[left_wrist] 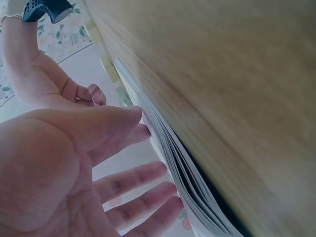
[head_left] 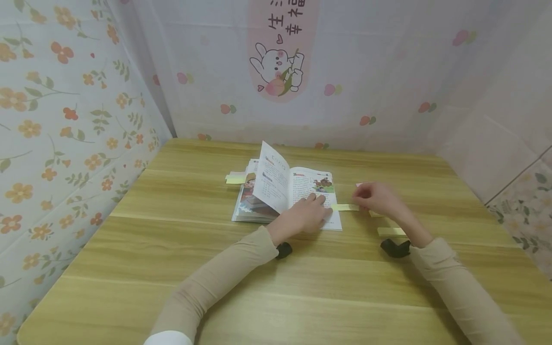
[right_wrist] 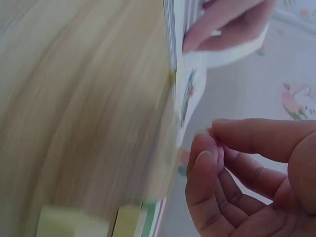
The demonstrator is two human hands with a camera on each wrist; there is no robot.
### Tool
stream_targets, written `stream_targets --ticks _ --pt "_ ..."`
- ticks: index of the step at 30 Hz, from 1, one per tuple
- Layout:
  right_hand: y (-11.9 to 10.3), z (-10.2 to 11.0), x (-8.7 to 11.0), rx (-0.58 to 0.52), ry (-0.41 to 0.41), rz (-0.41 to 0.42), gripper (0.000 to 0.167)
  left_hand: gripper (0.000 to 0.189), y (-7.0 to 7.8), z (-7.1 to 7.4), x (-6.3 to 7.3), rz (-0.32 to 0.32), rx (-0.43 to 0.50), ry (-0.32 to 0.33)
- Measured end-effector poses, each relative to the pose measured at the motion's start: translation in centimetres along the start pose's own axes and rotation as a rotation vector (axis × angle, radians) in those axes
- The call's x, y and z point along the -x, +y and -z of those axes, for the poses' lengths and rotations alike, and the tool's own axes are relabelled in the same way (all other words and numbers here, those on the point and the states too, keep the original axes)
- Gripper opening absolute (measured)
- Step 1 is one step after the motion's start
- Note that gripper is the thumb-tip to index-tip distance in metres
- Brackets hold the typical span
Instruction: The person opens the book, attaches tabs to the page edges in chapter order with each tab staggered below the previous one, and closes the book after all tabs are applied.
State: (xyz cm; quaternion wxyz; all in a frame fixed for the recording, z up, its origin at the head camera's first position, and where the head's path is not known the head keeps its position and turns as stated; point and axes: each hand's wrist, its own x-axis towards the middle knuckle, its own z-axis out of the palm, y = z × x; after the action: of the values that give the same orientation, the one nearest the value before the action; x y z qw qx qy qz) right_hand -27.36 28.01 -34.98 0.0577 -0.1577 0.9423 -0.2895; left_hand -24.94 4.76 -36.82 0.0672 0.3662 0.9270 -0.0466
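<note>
An open illustrated book [head_left: 309, 191] lies on the table, one leaf [head_left: 271, 179] standing partly raised on its left side. My left hand [head_left: 308, 214] rests on the right-hand page with fingers extended; the left wrist view shows its fingers [left_wrist: 143, 202] over the page edges. A yellow sticky strip [head_left: 345, 207] sticks out from the book's right edge. Beside its outer end is my right hand [head_left: 377, 198]. In the right wrist view, that hand's thumb and forefinger [right_wrist: 237, 133] meet at the tips, the other fingers curled, with nothing visible between them.
More sticky strips [head_left: 235, 178] project from the book's left side. Yellow sticky notes [head_left: 391, 232] lie on the table under the right forearm, with a pink-edged piece [head_left: 361, 184] behind the hand. Dark devices [head_left: 396, 248] sit at both wrists. Patterned cloth [head_left: 207, 72] hangs behind the wooden table [head_left: 302, 297].
</note>
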Motion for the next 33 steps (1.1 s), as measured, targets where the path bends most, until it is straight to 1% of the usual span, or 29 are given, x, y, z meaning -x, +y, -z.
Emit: stream_targets --ticks 3,4,7,10,15,18,22,24,33 --pt "-0.8 -0.7 -0.6 0.048 0.006 0.038 0.013 0.040 0.0 0.1 0.0 0.006 -0.004 -0.002" --pt "-1.0 -0.9 -0.8 0.046 0.001 0.041 0.012 0.040 0.0 0.1 0.0 0.008 -0.006 -0.003" --pt "-1.6 -1.7 -1.5 0.027 -0.038 0.051 0.012 0.041 0.1 0.2 -0.1 0.010 -0.009 -0.006" --pt "-1.9 -2.5 -2.3 0.025 -0.094 0.070 0.011 0.043 0.1 0.2 -0.1 0.011 -0.016 -0.009" --pt "-2.2 -2.9 -3.2 0.061 -0.145 0.087 0.010 0.047 0.1 0.3 -0.1 0.013 -0.028 -0.012" --pt "-2.3 -2.7 -3.2 0.058 -0.165 0.066 0.010 0.045 0.1 0.3 -0.1 0.007 -0.022 -0.013" --pt "-2.2 -2.4 -3.0 0.023 -0.201 0.025 0.008 0.043 0.1 0.3 -0.1 0.006 -0.009 -0.020" --pt "-2.2 -2.4 -3.0 0.013 -0.209 0.020 0.009 0.043 0.1 0.3 0.0 0.010 -0.009 -0.022" --pt "-2.6 -2.4 -2.8 0.030 -0.191 0.021 0.009 0.042 0.1 0.4 0.1 0.008 -0.025 -0.022"
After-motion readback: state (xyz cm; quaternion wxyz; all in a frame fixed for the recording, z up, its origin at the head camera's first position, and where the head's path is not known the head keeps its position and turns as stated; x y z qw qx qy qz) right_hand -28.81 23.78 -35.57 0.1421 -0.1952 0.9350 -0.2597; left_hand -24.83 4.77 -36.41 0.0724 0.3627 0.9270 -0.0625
